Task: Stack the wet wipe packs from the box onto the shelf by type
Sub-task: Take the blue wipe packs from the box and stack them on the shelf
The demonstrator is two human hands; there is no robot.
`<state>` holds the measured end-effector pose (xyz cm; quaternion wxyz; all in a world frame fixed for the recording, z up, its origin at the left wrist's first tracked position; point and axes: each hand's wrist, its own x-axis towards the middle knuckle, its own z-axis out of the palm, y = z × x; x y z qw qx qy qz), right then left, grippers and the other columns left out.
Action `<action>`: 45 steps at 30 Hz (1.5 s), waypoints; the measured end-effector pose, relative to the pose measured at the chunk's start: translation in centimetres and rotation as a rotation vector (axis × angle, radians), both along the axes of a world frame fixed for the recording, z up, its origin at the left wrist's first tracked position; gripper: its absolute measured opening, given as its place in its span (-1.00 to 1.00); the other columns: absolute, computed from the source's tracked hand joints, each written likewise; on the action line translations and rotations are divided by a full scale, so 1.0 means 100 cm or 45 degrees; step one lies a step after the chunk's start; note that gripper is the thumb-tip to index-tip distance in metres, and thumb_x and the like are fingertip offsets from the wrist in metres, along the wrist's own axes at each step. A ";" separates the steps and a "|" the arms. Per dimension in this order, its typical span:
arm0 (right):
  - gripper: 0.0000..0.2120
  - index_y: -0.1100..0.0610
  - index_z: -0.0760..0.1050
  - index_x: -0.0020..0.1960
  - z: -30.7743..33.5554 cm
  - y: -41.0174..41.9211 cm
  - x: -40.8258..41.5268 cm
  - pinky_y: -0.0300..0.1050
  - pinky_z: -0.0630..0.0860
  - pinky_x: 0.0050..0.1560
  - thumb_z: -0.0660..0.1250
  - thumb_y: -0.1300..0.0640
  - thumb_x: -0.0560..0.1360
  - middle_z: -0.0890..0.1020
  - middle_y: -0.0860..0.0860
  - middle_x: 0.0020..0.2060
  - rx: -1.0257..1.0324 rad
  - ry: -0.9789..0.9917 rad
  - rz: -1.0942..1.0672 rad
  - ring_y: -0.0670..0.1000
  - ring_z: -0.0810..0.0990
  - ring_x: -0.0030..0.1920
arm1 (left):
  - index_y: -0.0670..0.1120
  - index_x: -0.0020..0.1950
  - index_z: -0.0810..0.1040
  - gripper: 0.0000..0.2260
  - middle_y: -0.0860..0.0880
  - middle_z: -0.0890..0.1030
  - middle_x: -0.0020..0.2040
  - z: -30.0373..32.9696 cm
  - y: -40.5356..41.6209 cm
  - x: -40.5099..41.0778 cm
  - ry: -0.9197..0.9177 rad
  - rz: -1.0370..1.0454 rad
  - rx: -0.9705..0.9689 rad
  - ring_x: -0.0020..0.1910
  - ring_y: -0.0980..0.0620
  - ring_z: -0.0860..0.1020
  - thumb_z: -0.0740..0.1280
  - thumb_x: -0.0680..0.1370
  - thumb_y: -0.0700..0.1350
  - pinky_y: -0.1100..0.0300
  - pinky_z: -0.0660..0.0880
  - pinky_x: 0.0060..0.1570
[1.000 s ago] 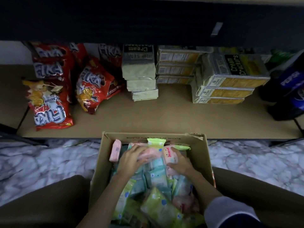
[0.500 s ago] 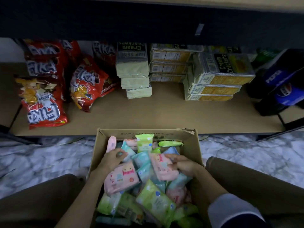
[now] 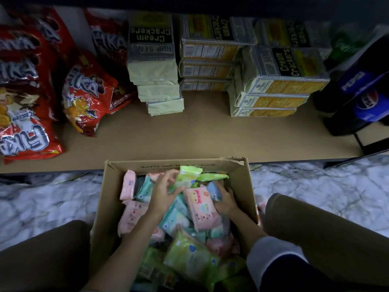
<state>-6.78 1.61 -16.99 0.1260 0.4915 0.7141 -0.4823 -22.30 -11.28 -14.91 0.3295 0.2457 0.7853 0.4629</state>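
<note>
The box [image 3: 109, 199] sits on the marble floor [image 3: 42, 203] at 6 o'clock, just in front of the shelf [image 3: 189, 135], packed with pink, teal and green wipe packs. The left hand [image 3: 163, 193] hangs over the middle of the heap, fingers spread and loosely bent, tips touching a green pack [image 3: 187, 178] at 12 o'clock in the box; it grips nothing. The right hand [image 3: 224, 202] curls round the right edge of a pink pack [image 3: 201, 208] lying on top. On the shelf, snack bags [image 3: 88, 93] lie at 10 o'clock, cracker stacks [image 3: 271, 85] at 12 to 1, cola bottles [image 3: 362, 98] at 2.
</note>
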 end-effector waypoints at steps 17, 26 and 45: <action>-0.48 0.10 0.36 0.03 0.002 0.017 -0.004 -0.16 0.35 -0.07 0.56 0.30 0.21 0.44 0.03 0.00 -0.067 -0.024 0.220 -0.01 0.39 0.03 | -0.27 -0.06 0.58 -0.84 -0.26 0.56 -0.09 0.018 -0.067 -0.019 0.729 0.394 -0.212 -0.14 -0.25 0.56 0.41 0.38 -0.40 0.13 0.40 -0.04; -0.37 -0.01 0.36 0.35 0.050 0.000 0.009 -0.07 0.40 0.05 0.50 0.07 0.34 0.53 0.14 0.22 0.278 -0.106 0.446 0.19 0.48 0.20 | -0.28 0.27 0.45 -0.62 -0.17 0.53 0.01 0.044 -0.098 -0.003 0.333 0.477 -0.228 0.00 -0.15 0.50 0.36 0.46 -0.34 0.18 0.34 0.11; -0.50 0.03 0.49 0.19 0.167 -0.002 0.033 -0.14 0.40 -0.05 0.55 0.02 0.29 0.61 0.09 0.05 0.720 0.430 0.081 0.12 0.56 0.05 | -0.20 0.16 0.45 -0.66 -0.13 0.51 0.01 0.035 -0.103 0.048 0.105 0.022 -0.094 0.02 -0.09 0.53 0.36 0.42 -0.39 0.19 0.40 -0.11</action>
